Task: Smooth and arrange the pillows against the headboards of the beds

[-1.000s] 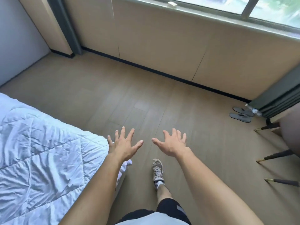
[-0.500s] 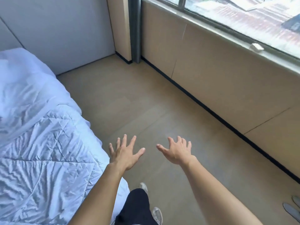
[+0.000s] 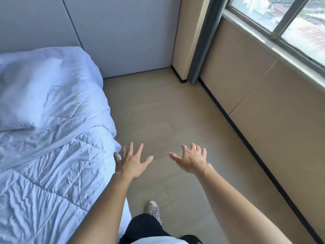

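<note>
We held our left hand (image 3: 131,162) and right hand (image 3: 190,160) out with fingers spread, holding nothing, right of the bed (image 3: 52,164); the pillow (image 3: 26,92) lay far left.

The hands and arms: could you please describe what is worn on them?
Nothing is worn on either: the left hand and right hand show no gloves, rings or watch, and no sleeves reach into view.

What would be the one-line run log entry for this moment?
stage: beside bed | left hand: open, empty | right hand: open, empty | pillow: untouched, near headboard
</note>
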`<act>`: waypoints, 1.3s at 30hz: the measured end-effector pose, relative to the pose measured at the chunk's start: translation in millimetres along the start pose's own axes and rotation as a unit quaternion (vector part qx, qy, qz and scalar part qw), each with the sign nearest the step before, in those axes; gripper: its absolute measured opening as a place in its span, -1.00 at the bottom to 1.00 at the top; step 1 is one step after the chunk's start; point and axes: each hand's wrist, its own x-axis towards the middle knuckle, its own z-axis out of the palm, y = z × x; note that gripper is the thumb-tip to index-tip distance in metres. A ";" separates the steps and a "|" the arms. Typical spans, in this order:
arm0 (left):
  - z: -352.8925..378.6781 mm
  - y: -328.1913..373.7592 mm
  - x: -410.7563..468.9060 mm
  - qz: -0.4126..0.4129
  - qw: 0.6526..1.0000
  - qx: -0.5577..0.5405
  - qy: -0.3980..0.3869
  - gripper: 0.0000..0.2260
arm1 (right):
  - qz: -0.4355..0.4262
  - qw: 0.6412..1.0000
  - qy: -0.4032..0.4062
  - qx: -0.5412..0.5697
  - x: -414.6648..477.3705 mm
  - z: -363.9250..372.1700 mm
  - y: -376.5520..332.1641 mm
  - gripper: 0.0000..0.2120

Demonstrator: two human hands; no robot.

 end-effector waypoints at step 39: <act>-314.3 -310.9 506.6 -0.420 0.888 -0.159 0.104 -0.27 | -0.406 0.883 -0.047 -0.229 599.0 -290.5 -614.3 -0.12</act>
